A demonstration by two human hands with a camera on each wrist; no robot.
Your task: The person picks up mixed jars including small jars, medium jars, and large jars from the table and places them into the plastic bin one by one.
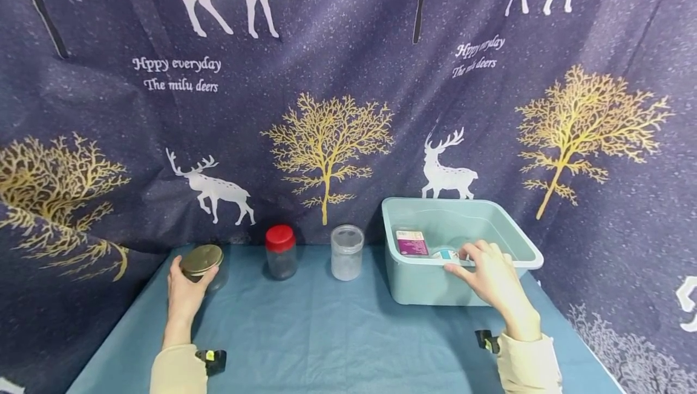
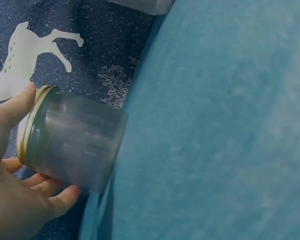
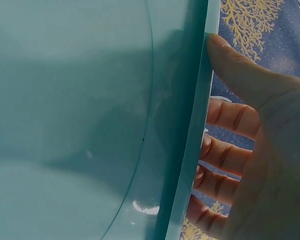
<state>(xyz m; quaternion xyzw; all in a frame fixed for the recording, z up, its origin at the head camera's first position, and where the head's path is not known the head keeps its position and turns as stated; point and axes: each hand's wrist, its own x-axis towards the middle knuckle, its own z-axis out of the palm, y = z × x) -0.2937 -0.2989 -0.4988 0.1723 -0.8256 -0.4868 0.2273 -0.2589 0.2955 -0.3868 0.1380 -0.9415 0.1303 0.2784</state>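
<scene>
My left hand (image 1: pixel 185 297) grips a clear jar with a gold lid (image 1: pixel 202 259) at the left of the table, thumb and fingers spread around the lid. In the left wrist view that jar (image 2: pixel 79 140) has its base at the cloth. On the right, my right hand (image 1: pixel 494 278) holds the near rim of a pale teal plastic tub (image 1: pixel 430 286). Its thumb lies on the rim and its fingers bend over to the inner side, with fingertips partly hidden. Inside the tub, close to those fingers, is a white-and-blue item (image 1: pixel 445 255), mostly hidden by the rim.
A clear jar with a red lid (image 1: pixel 281 255) and a clear jar with a transparent lid (image 1: pixel 346 255) stand along the back of the table. A purple-and-white box (image 1: pixel 412 243) lies in the tub. Blue cloth (image 1: pixel 327 339) covers the table; a patterned curtain (image 1: pixel 337 55) hangs behind.
</scene>
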